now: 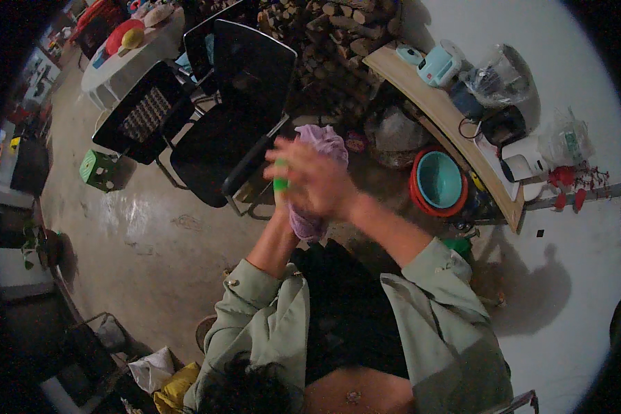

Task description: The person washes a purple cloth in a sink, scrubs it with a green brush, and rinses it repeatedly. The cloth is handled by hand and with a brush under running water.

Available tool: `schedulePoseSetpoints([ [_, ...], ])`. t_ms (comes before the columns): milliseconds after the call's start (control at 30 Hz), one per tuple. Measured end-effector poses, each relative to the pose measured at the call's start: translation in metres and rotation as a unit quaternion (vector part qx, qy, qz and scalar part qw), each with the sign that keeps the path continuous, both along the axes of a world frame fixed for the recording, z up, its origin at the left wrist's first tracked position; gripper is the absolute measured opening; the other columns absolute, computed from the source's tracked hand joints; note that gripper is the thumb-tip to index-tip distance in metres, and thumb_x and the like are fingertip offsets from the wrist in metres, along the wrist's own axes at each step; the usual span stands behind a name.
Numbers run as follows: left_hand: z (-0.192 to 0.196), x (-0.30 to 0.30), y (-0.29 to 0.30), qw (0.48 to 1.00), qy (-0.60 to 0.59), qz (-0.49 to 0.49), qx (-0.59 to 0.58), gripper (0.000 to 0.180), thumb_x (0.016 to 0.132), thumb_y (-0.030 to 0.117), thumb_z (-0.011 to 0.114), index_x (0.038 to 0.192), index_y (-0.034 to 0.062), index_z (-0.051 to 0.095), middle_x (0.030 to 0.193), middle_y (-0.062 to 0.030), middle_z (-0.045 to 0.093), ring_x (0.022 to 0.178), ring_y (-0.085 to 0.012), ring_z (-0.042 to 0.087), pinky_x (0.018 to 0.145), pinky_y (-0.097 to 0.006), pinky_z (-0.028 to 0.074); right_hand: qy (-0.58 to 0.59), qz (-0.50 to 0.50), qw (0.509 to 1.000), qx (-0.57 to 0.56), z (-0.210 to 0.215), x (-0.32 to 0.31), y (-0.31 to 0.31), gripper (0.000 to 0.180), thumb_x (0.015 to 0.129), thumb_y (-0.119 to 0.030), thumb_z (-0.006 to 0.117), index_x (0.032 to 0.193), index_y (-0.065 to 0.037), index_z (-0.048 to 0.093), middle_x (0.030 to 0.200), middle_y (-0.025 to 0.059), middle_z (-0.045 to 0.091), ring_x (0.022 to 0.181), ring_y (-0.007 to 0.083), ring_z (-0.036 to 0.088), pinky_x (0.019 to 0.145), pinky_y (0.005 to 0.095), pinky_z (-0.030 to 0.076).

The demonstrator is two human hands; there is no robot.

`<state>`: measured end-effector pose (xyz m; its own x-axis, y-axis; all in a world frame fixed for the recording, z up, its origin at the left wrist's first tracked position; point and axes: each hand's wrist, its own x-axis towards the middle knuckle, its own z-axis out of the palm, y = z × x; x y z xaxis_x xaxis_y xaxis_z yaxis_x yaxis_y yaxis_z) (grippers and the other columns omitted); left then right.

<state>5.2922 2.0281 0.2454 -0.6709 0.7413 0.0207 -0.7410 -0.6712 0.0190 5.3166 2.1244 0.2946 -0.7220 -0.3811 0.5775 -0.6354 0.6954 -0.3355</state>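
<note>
From where I stand, the matter turns on how the purple cloth (pixel 328 143) lies against the palms: it is bunched into a long bundle whose axis runs roughly from the body outward, leaning a little to the right at its far end. A thick fold shows just beyond the right hand (pixel 320 178), a narrower one hangs out below, beside the left wrist, and the middle is covered over. The right hand lies uppermost, reaching across from the right, its fingers pointing forward and to the left, so it seems the nearer of the two to that far fold; the left hand (pixel 281 199), mostly hidden beneath it, sits at the bundle's left side. Whether either set of fingers is clamped on the cloth or merely pressed flat against it I cannot tell (the right hand is badly blurred). A small bright green thing (pixel 280 182) shows at the left edge of the hands, too smeared to name. All this is held in front of the body, with the black chair (pixel 214 148) ahead to the left and the teal basin (pixel 439 181) well apart to the right
</note>
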Motion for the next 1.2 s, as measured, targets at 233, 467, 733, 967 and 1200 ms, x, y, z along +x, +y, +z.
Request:
schedulePoseSetpoints([
  [233,0.007,0.019,-0.006,0.997,-0.022,0.009,-0.068,0.034,0.1,0.03,0.043,0.118,0.0053,0.058,0.111,-0.0098,0.066,0.1,-0.024,0.063,0.092,-0.038,0.05,-0.094,-0.19,0.972,-0.1,0.0,-0.005,0.025,0.037,0.089,-0.025,0.061,0.124,-0.014,0.055,0.135,0.0142,0.053,0.128,0.0404,0.046,0.103,0.0468,0.041],
  [467,0.003,0.009,-0.001,0.999,-0.006,0.013,-0.033,0.034,0.1,0.03,0.042,0.117,0.0052,0.058,0.11,-0.01,0.066,0.1,-0.0249,0.062,0.092,-0.039,0.05,-0.035,0.062,0.997,0.024,-0.011,0.049,-0.023,0.041,0.082,-0.03,0.064,0.12,-0.018,0.057,0.139,0.0111,0.05,0.131,0.0344,0.046,0.11,0.0516,0.034],
  [733,0.006,0.031,0.001,0.995,-0.021,-0.026,-0.098,0.033,0.1,0.03,0.041,0.114,0.0052,0.059,0.109,-0.01,0.066,0.098,-0.0251,0.062,0.091,-0.038,0.05,-0.198,-0.198,0.933,-0.227,0.004,-0.023,0.044,0.036,0.088,-0.032,0.062,0.121,-0.017,0.058,0.128,0.011,0.057,0.122,0.038,0.051,0.103,0.0516,0.039],
  [967,-0.004,0.019,-0.003,0.998,-0.026,0.004,-0.063,0.034,0.1,0.029,0.04,0.115,0.0051,0.059,0.109,-0.0105,0.066,0.1,-0.0252,0.062,0.092,-0.039,0.049,-0.019,0.022,0.999,-0.017,-0.011,0.063,-0.026,0.038,0.087,-0.031,0.062,0.122,-0.018,0.057,0.131,0.0098,0.055,0.127,0.0353,0.048,0.105,0.0501,0.038],
  [1200,0.01,0.033,-0.004,0.992,-0.005,-0.042,-0.118,0.038,0.1,0.029,0.038,0.122,0.0046,0.056,0.117,-0.0121,0.064,0.109,-0.027,0.06,0.099,-0.04,0.046,-0.163,-0.171,0.949,-0.208,-0.025,-0.014,0.057,0.03,0.095,-0.028,0.058,0.121,-0.014,0.058,0.123,0.0111,0.061,0.117,0.0266,0.056,0.101,0.0358,0.043],
])
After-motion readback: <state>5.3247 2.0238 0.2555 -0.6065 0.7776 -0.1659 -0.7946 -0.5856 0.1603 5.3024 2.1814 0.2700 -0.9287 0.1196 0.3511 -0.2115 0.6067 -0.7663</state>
